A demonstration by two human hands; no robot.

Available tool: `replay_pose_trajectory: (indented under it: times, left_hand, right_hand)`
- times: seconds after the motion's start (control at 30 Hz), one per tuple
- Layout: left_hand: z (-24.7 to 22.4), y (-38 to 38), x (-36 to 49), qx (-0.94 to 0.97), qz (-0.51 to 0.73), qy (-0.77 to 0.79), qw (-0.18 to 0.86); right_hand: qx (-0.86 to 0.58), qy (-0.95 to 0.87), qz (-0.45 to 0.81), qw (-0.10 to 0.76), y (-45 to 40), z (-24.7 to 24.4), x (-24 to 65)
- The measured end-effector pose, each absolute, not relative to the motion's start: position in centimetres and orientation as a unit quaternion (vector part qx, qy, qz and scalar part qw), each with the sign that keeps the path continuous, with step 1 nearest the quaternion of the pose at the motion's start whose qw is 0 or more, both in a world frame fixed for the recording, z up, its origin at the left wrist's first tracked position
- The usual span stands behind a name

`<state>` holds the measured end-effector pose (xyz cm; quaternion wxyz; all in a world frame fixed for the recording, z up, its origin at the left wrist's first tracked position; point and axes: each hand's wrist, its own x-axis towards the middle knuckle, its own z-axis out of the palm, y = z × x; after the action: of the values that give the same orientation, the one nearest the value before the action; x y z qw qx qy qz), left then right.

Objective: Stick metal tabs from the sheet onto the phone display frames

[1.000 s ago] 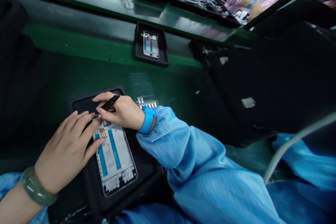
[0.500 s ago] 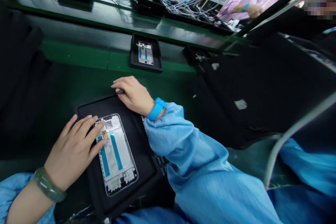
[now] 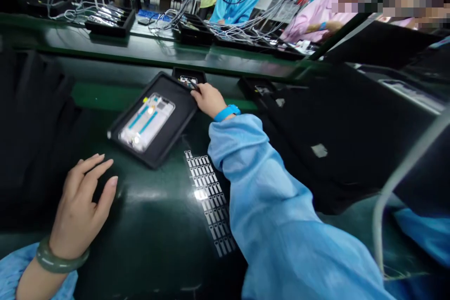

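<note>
My right hand (image 3: 210,100) is closed at the far right corner of a black tray (image 3: 188,111), which sits tilted and slightly blurred. A thin dark tool (image 3: 193,84), its kind unclear, sticks out from the same fingers. Inside the tray lies a silver phone frame (image 3: 146,124) with two blue strips and a yellow tab. My left hand (image 3: 82,199) hovers low on the left, fingers spread and nothing in it, apart from the tray. Between the tray and my right sleeve, a sheet of small white labels (image 3: 207,197) lies on the dark green table (image 3: 147,234).
Behind the held tray stands a smaller black tray (image 3: 202,76) with another phone part, partly covered. A raised ledge (image 3: 147,54) carries cables and a bin of silver parts (image 3: 110,23). Black cloth (image 3: 344,136) hangs at right, near a pale cable (image 3: 397,183). Co-workers sit beyond.
The tray with the phone frame has moved forward and turned, with my right hand at its corner. My left hand has come off the frame and moved left. The label sheet is now uncovered.
</note>
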<state>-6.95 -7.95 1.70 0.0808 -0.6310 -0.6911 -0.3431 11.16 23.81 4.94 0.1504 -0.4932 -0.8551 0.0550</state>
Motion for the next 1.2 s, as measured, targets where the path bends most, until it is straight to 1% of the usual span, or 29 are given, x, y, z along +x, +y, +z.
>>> replay_pose_trajectory:
  times: [0.07,0.13,0.27,0.33,0.47,0.57,0.67,0.77,0.93,1.03,1.2]
  left_hand:
    - [1.3,-7.8,-7.0,-0.633,-0.333,-0.695,0.070]
    - [0.7,-7.7,-7.0,-0.639,-0.319,-0.697,0.054]
    - [-0.6,-7.4,-7.3,-0.645,-0.279,-0.711,0.012]
    - [-0.9,-7.4,-7.5,-0.647,-0.270,-0.713,0.001]
    - [-1.2,-7.4,-7.7,-0.664,-0.256,-0.702,0.008]
    - [-1.5,-7.5,-7.7,-0.680,-0.247,-0.690,0.010]
    - [-1.8,-7.5,-7.8,-0.689,-0.244,-0.682,-0.002]
    - [-2.0,-7.5,-8.1,-0.690,-0.245,-0.682,-0.006]
    - [-1.8,-7.3,-8.5,-0.673,-0.263,-0.692,0.004]
    - [-1.3,-7.2,-8.5,-0.645,-0.279,-0.711,0.016]
    - [-0.3,-7.2,-8.4,-0.633,-0.290,-0.717,0.011]
  right_hand:
    - [-0.547,-0.821,0.055,0.156,25.7,4.9,10.4]
    - [-0.559,-0.813,0.063,0.150,26.3,4.3,8.5]
    - [-0.507,-0.848,0.096,0.122,25.9,3.4,4.3]
    - [-0.476,-0.868,0.095,0.104,25.8,3.6,3.9]
    - [-0.462,-0.884,0.062,0.045,26.1,3.8,7.5]
    - [-0.462,-0.886,0.042,0.000,26.0,2.8,10.8]
    - [-0.447,-0.895,0.016,-0.006,25.4,2.2,12.1]
    - [-0.423,-0.906,-0.006,-0.001,24.2,3.0,11.8]
    - [-0.366,-0.931,-0.007,0.002,19.0,6.4,12.0]
    - [-0.269,-0.963,0.019,-0.006,13.2,8.1,13.2]
    - [-0.102,-0.978,0.155,-0.098,3.4,8.9,15.7]
